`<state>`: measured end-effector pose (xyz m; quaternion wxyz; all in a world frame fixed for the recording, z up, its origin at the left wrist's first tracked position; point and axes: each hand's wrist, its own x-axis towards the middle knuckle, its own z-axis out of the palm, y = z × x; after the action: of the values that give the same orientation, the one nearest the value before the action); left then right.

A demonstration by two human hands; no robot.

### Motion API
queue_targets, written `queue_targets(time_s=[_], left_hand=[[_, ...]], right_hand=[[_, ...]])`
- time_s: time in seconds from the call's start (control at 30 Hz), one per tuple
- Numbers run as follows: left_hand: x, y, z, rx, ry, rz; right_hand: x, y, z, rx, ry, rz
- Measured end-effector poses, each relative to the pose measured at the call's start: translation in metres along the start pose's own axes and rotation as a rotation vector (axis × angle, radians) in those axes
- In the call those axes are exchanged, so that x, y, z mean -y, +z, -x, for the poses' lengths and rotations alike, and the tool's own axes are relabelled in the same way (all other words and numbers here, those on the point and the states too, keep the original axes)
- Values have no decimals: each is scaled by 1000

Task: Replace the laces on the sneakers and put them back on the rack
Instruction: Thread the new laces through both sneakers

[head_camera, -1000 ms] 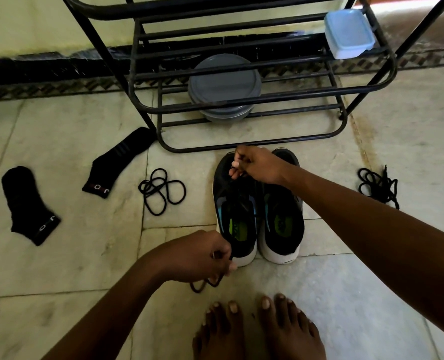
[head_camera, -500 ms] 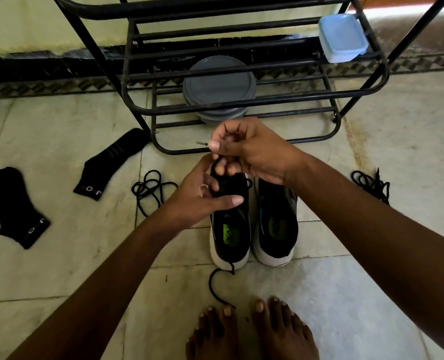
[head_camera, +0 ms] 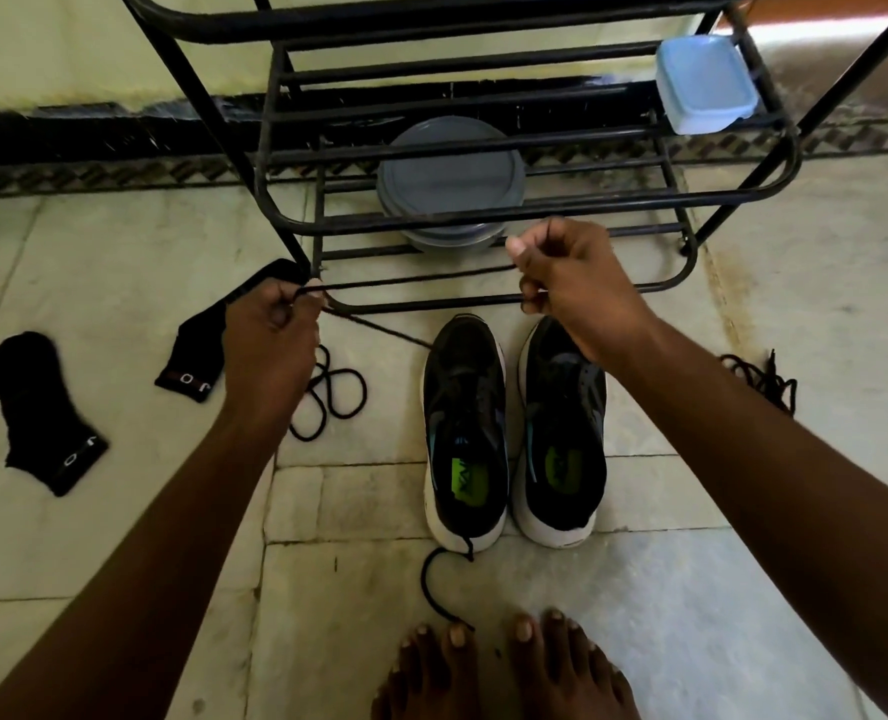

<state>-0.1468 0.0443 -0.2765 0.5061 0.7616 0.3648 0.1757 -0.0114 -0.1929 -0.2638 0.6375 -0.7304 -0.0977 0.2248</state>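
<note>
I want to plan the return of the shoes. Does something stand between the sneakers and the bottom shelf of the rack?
Yes. The lace is stretched between the left hand and the right hand, across the rack front, just beyond the sneakers. Grey plates fill the shelf middle.

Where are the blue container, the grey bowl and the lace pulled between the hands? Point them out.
blue container (head_camera: 704, 80), head view, on its lid.
grey bowl (head_camera: 449, 168), head view, on its lid.
lace (head_camera: 416, 279), head view, mid-span between the hands.
</note>
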Motion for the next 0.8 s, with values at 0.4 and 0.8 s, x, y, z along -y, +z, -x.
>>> queue_targets(time_s=[0.4,0.8], left_hand=[[-1,43,32,666,102,121],[26,50,11,385,243,-34]], right_hand=[[-12,35,4,280,-240,263],[-50,32,2,69,50,174]])
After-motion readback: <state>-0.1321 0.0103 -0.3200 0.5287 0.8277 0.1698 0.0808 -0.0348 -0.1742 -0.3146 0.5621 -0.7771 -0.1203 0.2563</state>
